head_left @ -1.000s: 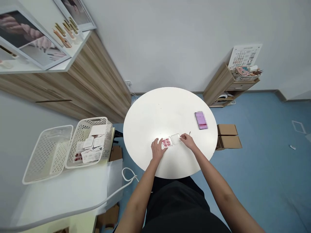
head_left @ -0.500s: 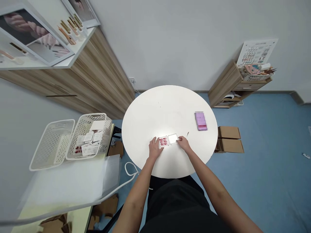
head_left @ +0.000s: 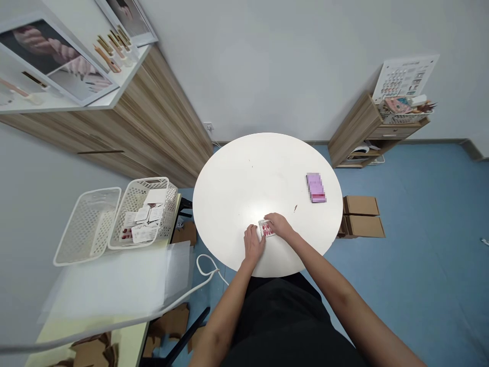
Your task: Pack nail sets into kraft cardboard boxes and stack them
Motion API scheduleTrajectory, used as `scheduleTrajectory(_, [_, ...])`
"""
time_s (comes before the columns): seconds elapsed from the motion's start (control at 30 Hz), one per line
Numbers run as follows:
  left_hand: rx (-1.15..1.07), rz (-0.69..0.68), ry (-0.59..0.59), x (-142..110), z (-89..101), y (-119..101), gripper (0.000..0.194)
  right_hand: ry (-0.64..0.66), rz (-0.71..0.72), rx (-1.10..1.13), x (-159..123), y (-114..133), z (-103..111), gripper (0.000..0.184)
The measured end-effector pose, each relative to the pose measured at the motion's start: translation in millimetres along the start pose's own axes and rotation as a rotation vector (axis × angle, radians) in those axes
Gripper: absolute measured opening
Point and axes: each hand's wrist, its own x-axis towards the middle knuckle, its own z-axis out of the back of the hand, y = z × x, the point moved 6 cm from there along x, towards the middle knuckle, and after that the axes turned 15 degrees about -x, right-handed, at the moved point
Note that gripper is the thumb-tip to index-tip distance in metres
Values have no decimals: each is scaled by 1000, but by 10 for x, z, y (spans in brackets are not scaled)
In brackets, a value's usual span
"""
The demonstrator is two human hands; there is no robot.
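A small clear case of red press-on nails [head_left: 268,229] lies near the front of the round white table [head_left: 237,168], its rows of nails facing up. My left hand [head_left: 254,243] grips its left edge between thumb and fingers. From the right, my right hand [head_left: 278,224] has its fingers closed over the top right part and hides that corner. The case's lid no longer shows as a separate white panel; where it sits is hard to make out. A small dark piece [head_left: 295,208] lies on the table beyond my right hand.
A pixelated purple item [head_left: 316,187] lies on the table's right side. White baskets [head_left: 114,232] stand on a side table at left, one holding cards and nail cases. A white cable [head_left: 179,299] loops nearby. Cardboard boxes [head_left: 364,216] sit on the floor at right.
The opened case has been folded, so its white panel is out of sight. Both hands have come closer together; the nails now sit slightly further right and nearer my right hand.
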Motion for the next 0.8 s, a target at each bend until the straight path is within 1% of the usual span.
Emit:
scheduleTrajectory(0.07, [-27,-34,-44,-57,60,19,51,-62,79,-34,-200,33,-107,35])
scheduleTrajectory(0.1, [-22,-64,-40,-86,78,17,55,-96,115,-58,-307,43,-165,37])
scheduleTrajectory(0.17, [19,-146,30,-152,68,-15,58,-136,168,-123,-505,49,-295,44])
scheduleTrajectory(0.3, [136,-306,233,-294,-78,-111,60,-163,197,-256,-757,42,-512,54])
scheduleTrajectory(0.37, [176,-341,271,-338,-145,-130,61,-172,207,-306,-813,51,-578,56])
scheduleTrajectory(0.53, [214,-351,259,-370,-240,-90,64,-176,217,-388,-856,62,-663,63])
scheduleTrajectory(0.8, [186,-315,266,-366,-278,23,63,-165,233,-402,-889,39,-697,68])
